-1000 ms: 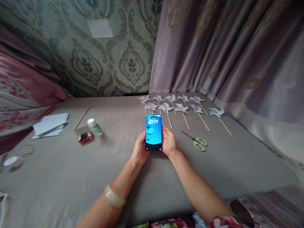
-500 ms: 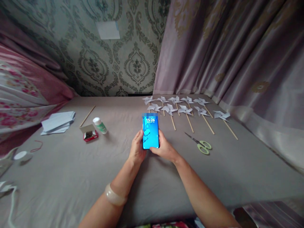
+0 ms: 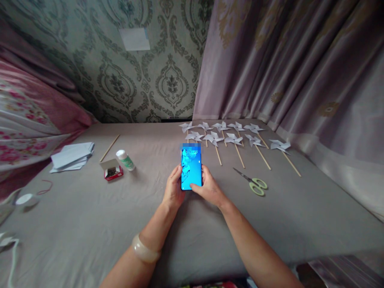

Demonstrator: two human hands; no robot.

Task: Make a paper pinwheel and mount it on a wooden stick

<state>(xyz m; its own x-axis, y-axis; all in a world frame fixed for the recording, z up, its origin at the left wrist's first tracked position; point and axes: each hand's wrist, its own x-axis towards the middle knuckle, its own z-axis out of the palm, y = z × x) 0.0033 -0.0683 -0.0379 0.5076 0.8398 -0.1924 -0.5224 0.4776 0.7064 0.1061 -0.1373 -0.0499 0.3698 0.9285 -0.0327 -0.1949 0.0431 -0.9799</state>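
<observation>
A smartphone (image 3: 192, 170) with a lit blue screen is held upright in front of me, between both hands. My left hand (image 3: 174, 186) wraps its left edge, the thumb along the side. My right hand (image 3: 210, 187) grips the lower right edge, and its thumb lies on the bottom of the screen. The backs of the fingers behind the phone are hidden. Beyond the phone, to the right, several white paper pinwheels (image 3: 234, 139) on wooden sticks lie in rows. Green-handled scissors (image 3: 253, 183) rest to the right of my right hand.
On the left of the grey cloth (image 3: 144, 140) are a stack of white paper (image 3: 72, 156), a wooden stick (image 3: 110, 148), a small red open box (image 3: 113, 172) and a white-and-green glue bottle (image 3: 126, 161). A white cable (image 3: 13, 260) lies at the lower left.
The right thumb has moved slightly up the phone's screen. The clock digits have faded and the blue wallpaper looks different. The hands keep hold of the phone.
</observation>
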